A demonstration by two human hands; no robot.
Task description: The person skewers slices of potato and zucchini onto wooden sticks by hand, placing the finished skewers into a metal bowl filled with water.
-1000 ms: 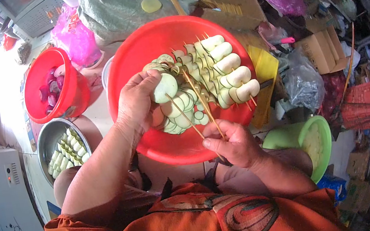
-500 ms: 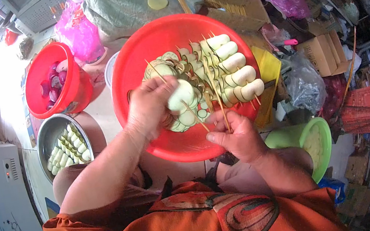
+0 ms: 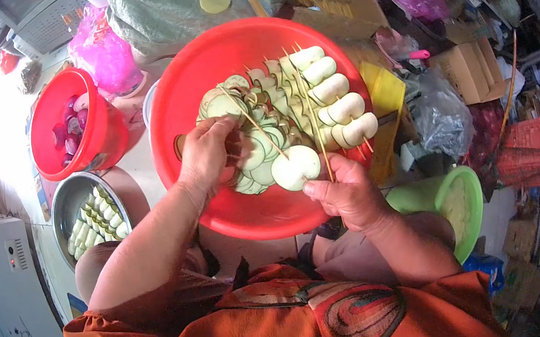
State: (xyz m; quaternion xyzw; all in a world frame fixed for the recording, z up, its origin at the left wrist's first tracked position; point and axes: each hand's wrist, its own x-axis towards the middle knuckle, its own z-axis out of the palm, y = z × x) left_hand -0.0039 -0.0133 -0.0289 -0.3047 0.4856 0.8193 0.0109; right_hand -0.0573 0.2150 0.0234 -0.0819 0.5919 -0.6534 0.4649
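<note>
One thin, tan wooden skewer (image 3: 254,122) slanted across the middle of the view, its lower end through a flat, round, pale green-white slice (image 3: 291,169) and its long axis running up and to the left. That slice lay just to the left of your right hand (image 3: 351,192), the nearer hand, with your thumb against its lower edge. Your right grip was narrow, closed around the skewer's lower end; a second bare wooden stick (image 3: 314,122) stood between the fingers of the same hand, pointing almost straight away from you.

Your left hand (image 3: 205,154) was up and to the left of the slice, well apart from it, but its fingertips were near the skewer's upper stretch. Those fingers were bent over a loose pile of round pale slices (image 3: 259,174); you could not tell from this view whether they had hold of one.

Both hands were over a wide, round, red plastic basin (image 3: 250,220), which contained the pile. To the pile's right, beyond the second stick, lay a row of filled skewers with pale, rounded pieces (image 3: 327,90), side by side.
</note>
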